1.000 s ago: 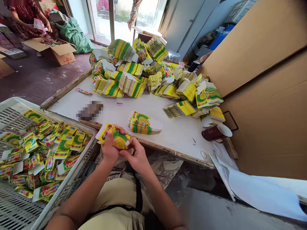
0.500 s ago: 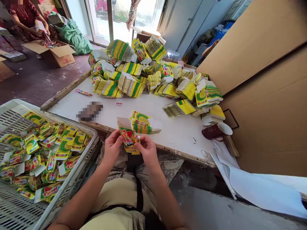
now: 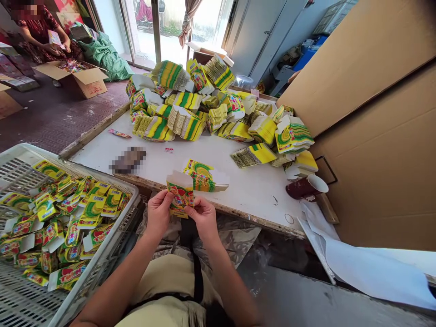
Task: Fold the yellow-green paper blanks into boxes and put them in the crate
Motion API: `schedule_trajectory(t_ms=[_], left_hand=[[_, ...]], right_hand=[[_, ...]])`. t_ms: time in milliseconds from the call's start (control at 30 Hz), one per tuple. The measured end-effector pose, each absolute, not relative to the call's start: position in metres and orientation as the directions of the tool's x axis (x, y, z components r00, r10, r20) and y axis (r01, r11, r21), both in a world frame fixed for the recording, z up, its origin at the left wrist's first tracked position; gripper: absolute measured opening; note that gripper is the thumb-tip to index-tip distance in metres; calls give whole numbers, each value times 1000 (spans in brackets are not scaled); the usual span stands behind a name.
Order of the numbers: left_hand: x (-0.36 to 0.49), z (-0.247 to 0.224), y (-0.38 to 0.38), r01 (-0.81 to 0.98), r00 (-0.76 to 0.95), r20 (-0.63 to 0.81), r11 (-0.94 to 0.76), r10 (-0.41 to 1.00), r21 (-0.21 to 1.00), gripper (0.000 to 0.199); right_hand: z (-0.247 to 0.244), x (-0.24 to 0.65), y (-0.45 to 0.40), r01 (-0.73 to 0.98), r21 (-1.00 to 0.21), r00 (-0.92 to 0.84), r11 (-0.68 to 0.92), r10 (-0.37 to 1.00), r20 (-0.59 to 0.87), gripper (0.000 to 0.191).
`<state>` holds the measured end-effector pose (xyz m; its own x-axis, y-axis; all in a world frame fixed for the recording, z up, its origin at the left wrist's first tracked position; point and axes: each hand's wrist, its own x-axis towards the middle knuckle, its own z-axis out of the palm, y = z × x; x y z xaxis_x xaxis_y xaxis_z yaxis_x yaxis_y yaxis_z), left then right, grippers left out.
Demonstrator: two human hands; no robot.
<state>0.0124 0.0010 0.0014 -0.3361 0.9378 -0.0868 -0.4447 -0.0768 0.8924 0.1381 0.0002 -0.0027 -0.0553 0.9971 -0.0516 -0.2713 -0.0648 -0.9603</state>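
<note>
Between my two hands is a small printed carton (image 3: 180,191), yellow, green and red, with its pale top flaps standing up. My left hand (image 3: 159,210) is closed on its left edge, thumb on the front face. My right hand (image 3: 201,215) pinches the lower right side, thumb near the bottom flap. Just beyond it on the white table (image 3: 218,211) lies a stack of flat cartons (image 3: 204,175). Farther back is a large heap of bundled flat cartons (image 3: 185,120). To my left, a white plastic basket (image 3: 131,187) holds many folded cartons (image 3: 91,209).
A maroon mug (image 3: 306,187) lies on its side at the table's right, beside tall cardboard sheets (image 3: 378,181). A small wrapped stick (image 3: 119,133) and a blurred object (image 3: 128,160) lie at left. Across the room a person (image 3: 47,38) sits by an open box (image 3: 85,81).
The carton in my hands has turned to face me more squarely, its sides squeezed less at an angle. My right hand has shifted slightly left and down.
</note>
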Motion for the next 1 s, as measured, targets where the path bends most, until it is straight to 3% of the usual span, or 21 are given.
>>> schedule_trajectory(t_ms=[167,333,467,567,700,767,833,900,1000], left_hand=[[-4,1,1,-383,-255,23,-123,967,916,30],[-21,5,1,-269,-231,93,-155,968,950,24],[-40,29,-4,-201,-133,222,-246,966,948,59],[-48,49,-11,-26,9,303,-303,953,953,73],[-36,51,-16,355,294,173,-276,940,893,99],[-27,42,-16,481,325,62,-222,944,848,90],[-20,33,-15,548,289,-4,-162,957,820,72],[-15,27,-16,573,257,12,-162,966,804,68],[-11,25,-19,578,297,91,-255,951,775,79]], right_hand=[[2,159,7,-39,-998,-157,47,986,53,29],[14,181,8,174,-948,-302,267,931,207,12],[21,200,8,370,-834,-229,410,910,346,10],[27,205,5,554,-647,-257,524,847,466,13],[33,194,-7,583,-463,-389,668,730,563,28],[31,188,-13,559,-493,-326,667,724,609,26],[25,184,-15,511,-636,-138,579,785,604,42],[16,180,-15,374,-817,6,439,880,476,61],[3,171,-13,76,-982,-63,173,984,168,49]])
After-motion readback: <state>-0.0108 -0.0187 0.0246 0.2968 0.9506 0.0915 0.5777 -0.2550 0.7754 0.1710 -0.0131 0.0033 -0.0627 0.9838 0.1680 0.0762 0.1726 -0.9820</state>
